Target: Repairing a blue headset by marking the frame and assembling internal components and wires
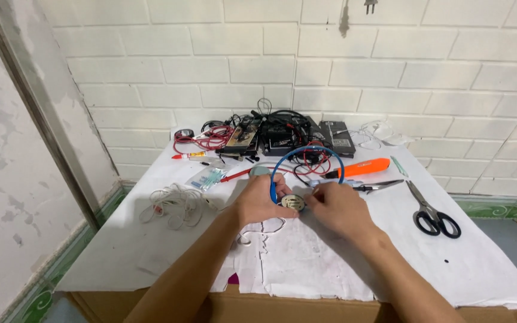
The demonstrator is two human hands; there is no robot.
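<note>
My left hand (257, 202) and my right hand (335, 207) meet over the middle of the paper-covered table (486, 263). Between their fingertips sits a small round pale earpiece (292, 202) of a headset. Both hands pinch it. A blue headband (306, 157) arches up from the earpiece toward the far side. A thin white wire (262, 229) trails out under my left wrist.
Black-handled scissors (431, 213) lie to the right. An orange-handled tool (359, 168) and pliers (373, 186) rest behind my right hand. A coil of white cable (173, 204) lies left. Red wires (206, 141), black electronic boxes (306, 136) and a tape roll (183, 134) crowd the far edge by the brick wall.
</note>
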